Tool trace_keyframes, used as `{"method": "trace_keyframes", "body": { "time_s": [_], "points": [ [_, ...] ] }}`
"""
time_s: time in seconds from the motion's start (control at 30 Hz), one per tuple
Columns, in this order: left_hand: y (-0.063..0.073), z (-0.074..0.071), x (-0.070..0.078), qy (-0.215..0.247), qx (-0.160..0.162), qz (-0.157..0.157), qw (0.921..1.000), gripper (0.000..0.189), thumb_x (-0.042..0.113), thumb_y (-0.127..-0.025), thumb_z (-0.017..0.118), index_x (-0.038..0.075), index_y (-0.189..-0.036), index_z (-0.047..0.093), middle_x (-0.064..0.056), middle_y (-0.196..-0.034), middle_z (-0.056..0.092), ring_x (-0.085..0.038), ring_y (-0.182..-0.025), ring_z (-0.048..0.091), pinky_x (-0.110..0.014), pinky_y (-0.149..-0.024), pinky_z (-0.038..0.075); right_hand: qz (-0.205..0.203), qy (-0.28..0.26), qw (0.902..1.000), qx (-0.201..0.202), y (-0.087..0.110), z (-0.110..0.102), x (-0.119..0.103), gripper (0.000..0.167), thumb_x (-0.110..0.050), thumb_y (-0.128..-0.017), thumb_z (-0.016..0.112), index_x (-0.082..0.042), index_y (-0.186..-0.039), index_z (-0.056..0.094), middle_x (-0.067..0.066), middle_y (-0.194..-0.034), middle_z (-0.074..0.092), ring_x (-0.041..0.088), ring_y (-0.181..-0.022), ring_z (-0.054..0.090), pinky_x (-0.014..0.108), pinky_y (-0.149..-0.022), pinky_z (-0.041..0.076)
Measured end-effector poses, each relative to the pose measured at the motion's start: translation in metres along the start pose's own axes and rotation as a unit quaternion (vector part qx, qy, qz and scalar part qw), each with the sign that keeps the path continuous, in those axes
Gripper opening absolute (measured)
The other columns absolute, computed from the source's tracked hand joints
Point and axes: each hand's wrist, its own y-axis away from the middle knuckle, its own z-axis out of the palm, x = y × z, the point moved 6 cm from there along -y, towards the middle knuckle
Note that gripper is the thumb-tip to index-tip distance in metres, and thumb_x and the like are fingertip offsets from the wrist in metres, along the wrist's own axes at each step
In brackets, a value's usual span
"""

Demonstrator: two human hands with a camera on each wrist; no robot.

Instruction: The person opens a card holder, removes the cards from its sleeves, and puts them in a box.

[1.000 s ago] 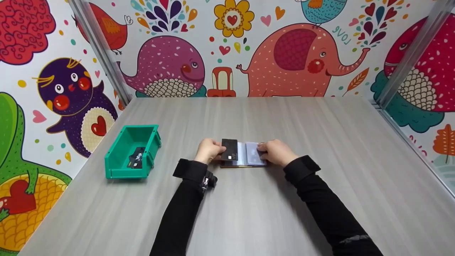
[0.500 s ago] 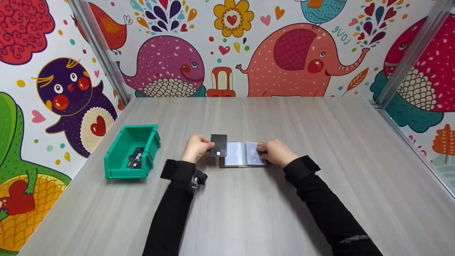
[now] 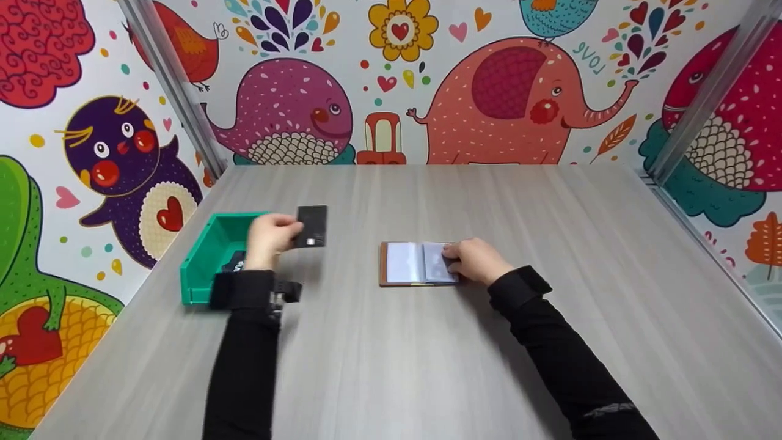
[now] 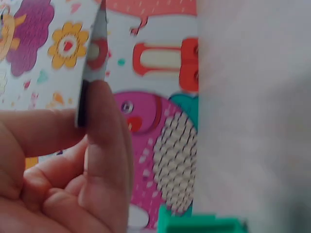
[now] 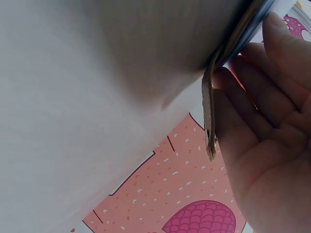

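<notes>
My left hand (image 3: pixel 269 238) pinches a black card (image 3: pixel 313 225) by its edge, raised beside the green bin (image 3: pixel 198 295). In the left wrist view the card (image 4: pixel 82 104) shows edge-on between thumb and finger. An open card holder (image 3: pixel 402 264) with a brown cover and clear sleeves lies mid-table. My right hand (image 3: pixel 479 261) grips its right side, thumb on top of the sleeves. From the right wrist view, fingers reach under the holder's edge, near a brown strap (image 5: pixel 208 114). Dark cards (image 3: pixel 235 263) lie inside the bin, partly hidden by my left hand and cuff.
The wood-grain table (image 3: pixel 391 366) ends at a back wall (image 3: pixel 379 140) printed with cartoon animals. Metal posts (image 3: pixel 177 91) stand at the back corners.
My left hand has lifted the black card off the holder's left page and carried it left to the bin, uncovering the clear sleeve. My right hand has stayed on the holder.
</notes>
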Motion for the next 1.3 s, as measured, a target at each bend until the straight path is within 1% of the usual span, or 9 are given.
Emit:
{"method": "trace_keyframes", "body": {
  "time_s": [0.17, 0.3, 0.43, 0.53, 0.63, 0.77, 0.87, 1.03, 1.3],
  "points": [
    [0.003, -0.036, -0.004, -0.011, 0.035, -0.004, 0.9993, 0.035, 0.004, -0.093, 0.063, -0.013, -0.123, 0.061, -0.015, -0.101, 0.065, -0.002, -0.063, 0.057, -0.017, -0.058, 0.049, -0.001, 0.001, 1.0, -0.002, -0.001, 0.001, 0.001, 0.027, 0.001, -0.085, 0.073, 0.0, -0.112, 0.074, 0.021, -0.121, 0.066, 0.035, -0.107, 0.065, 0.043, -0.087, 0.052],
    [0.005, -0.061, -0.012, -0.014, 0.062, -0.014, 0.9979, 0.037, 0.006, -0.094, 0.062, -0.012, -0.126, 0.059, -0.02, -0.111, 0.063, -0.001, -0.066, 0.056, -0.016, -0.061, 0.049, 0.006, -0.005, 1.0, -0.005, 0.0, 0.001, 0.001, 0.029, 0.0, -0.085, 0.073, 0.001, -0.115, 0.072, 0.021, -0.122, 0.065, 0.035, -0.109, 0.064, 0.043, -0.089, 0.052],
    [0.008, -0.082, -0.021, -0.016, 0.107, -0.02, 0.9939, 0.038, 0.007, -0.095, 0.061, -0.011, -0.128, 0.059, -0.024, -0.123, 0.059, -0.009, -0.079, 0.058, -0.014, -0.065, 0.047, 0.012, -0.006, 0.9999, -0.009, 0.0, 0.002, 0.001, 0.031, 0.0, -0.086, 0.073, 0.001, -0.117, 0.071, 0.02, -0.122, 0.065, 0.034, -0.109, 0.064, 0.043, -0.089, 0.052],
    [0.011, -0.096, -0.025, -0.02, 0.14, -0.019, 0.9897, 0.037, 0.007, -0.094, 0.062, -0.01, -0.127, 0.06, -0.026, -0.127, 0.058, -0.02, -0.096, 0.058, -0.013, -0.068, 0.046, 0.009, -0.004, 0.9999, -0.01, 0.0, 0.002, 0.001, 0.03, 0.0, -0.086, 0.073, 0.001, -0.116, 0.072, 0.02, -0.122, 0.065, 0.034, -0.109, 0.064, 0.043, -0.089, 0.052],
    [0.013, -0.107, -0.03, -0.031, 0.161, -0.019, 0.9864, 0.037, 0.008, -0.094, 0.063, -0.01, -0.126, 0.061, -0.027, -0.128, 0.058, -0.027, -0.108, 0.055, -0.015, -0.071, 0.045, 0.004, -0.005, 0.9999, -0.009, -0.001, 0.002, 0.0, 0.029, 0.0, -0.086, 0.073, 0.001, -0.115, 0.072, 0.021, -0.122, 0.065, 0.034, -0.109, 0.065, 0.042, -0.089, 0.052],
    [0.015, -0.118, -0.036, -0.053, 0.184, -0.021, 0.9813, 0.037, 0.01, -0.094, 0.062, -0.009, -0.125, 0.062, -0.028, -0.128, 0.058, -0.034, -0.116, 0.053, -0.031, -0.088, 0.046, 0.006, -0.008, 0.9999, -0.007, 0.0, 0.001, 0.001, 0.03, 0.0, -0.085, 0.074, 0.001, -0.114, 0.073, 0.02, -0.122, 0.065, 0.035, -0.11, 0.064, 0.042, -0.089, 0.052],
    [0.016, -0.124, -0.04, -0.078, 0.199, -0.023, 0.9766, 0.036, 0.011, -0.095, 0.06, -0.01, -0.124, 0.062, -0.03, -0.127, 0.058, -0.04, -0.119, 0.052, -0.045, -0.101, 0.04, 0.006, -0.006, 1.0, -0.004, 0.001, -0.001, 0.0, 0.029, 0.0, -0.084, 0.075, 0.0, -0.113, 0.073, 0.02, -0.123, 0.065, 0.036, -0.109, 0.064, 0.042, -0.088, 0.052],
    [0.017, -0.128, -0.046, -0.126, 0.214, -0.029, 0.9682, 0.034, 0.01, -0.095, 0.059, -0.011, -0.122, 0.063, -0.031, -0.125, 0.059, -0.045, -0.118, 0.052, -0.052, -0.102, 0.037, -0.001, 0.0, 1.0, -0.004, 0.001, -0.001, -0.001, 0.026, 0.0, -0.084, 0.074, -0.002, -0.11, 0.074, 0.019, -0.123, 0.065, 0.034, -0.103, 0.066, 0.041, -0.083, 0.053],
    [0.02, -0.124, -0.048, -0.156, 0.231, -0.023, 0.96, 0.031, 0.004, -0.093, 0.057, -0.012, -0.118, 0.064, -0.031, -0.122, 0.06, -0.047, -0.117, 0.053, -0.053, -0.103, 0.038, -0.01, 0.002, 0.9999, 0.001, 0.0, 0.0, 0.0, 0.021, 0.001, -0.084, 0.074, -0.002, -0.105, 0.075, 0.02, -0.122, 0.066, 0.035, -0.106, 0.065, 0.042, -0.085, 0.053]
  ]
}}
